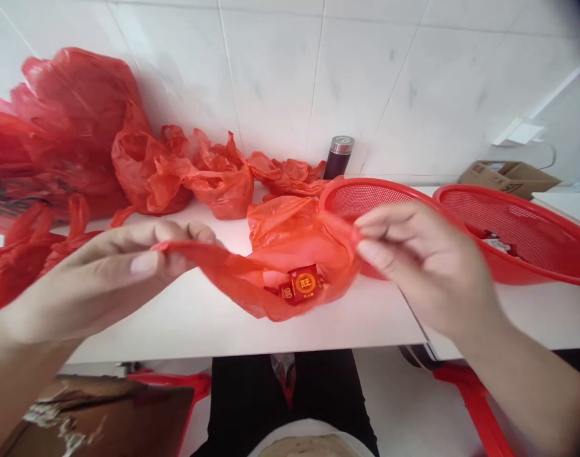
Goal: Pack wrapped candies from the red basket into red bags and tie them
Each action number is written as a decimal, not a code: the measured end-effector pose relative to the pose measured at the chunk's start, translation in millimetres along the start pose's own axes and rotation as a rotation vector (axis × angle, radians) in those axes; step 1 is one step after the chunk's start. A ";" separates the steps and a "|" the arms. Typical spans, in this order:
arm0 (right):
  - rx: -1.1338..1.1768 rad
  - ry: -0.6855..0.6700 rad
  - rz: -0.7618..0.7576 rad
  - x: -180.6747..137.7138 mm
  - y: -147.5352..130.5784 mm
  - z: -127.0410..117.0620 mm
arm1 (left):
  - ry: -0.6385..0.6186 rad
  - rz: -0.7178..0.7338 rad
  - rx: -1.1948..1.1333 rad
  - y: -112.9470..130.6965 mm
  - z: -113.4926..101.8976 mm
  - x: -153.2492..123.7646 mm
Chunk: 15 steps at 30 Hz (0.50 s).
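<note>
A thin red plastic bag (290, 244) is stretched open above the white table (199, 324). My left hand (113, 273) pinches the bag's left rim, fingers closed on it. My right hand (414, 254) pinches the right rim in the same way. Inside the bag lie small red packets (303, 284) with a gold emblem; how many there are I cannot tell.
Several crumpled red plastic bags (142, 165) are piled at the back left against the tiled wall. A dark flask (338, 156) stands behind. Two red mesh baskets (518, 231) sit at the right, one with items inside. A cardboard box (509, 176) rests far right.
</note>
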State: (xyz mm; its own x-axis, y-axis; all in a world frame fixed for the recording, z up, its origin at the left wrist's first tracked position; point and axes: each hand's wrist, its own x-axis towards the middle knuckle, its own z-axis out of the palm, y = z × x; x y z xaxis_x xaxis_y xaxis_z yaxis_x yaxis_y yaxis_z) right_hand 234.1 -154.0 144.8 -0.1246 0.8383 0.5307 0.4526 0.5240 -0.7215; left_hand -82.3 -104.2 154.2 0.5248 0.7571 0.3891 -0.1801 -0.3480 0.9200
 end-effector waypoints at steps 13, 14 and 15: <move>0.830 -0.090 0.239 81.8 -33.4 -11.9 | -0.166 -0.233 -0.341 19.7 19.7 49.6; 0.783 -0.142 0.190 85.9 -40.1 -10.2 | -0.207 -0.287 -0.287 21.4 20.6 51.7; 0.728 -0.219 0.140 89.8 -46.8 -6.8 | -0.247 -0.340 -0.207 22.9 22.6 54.4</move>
State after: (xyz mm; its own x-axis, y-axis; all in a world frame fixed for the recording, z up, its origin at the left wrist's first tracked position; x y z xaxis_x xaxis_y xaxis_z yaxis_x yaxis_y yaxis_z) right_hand 207.7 -104.3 229.3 -0.3149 0.8751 0.3674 -0.2083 0.3139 -0.9263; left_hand -39.0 -83.4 195.4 0.7607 0.6460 0.0641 -0.1125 0.0339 0.9931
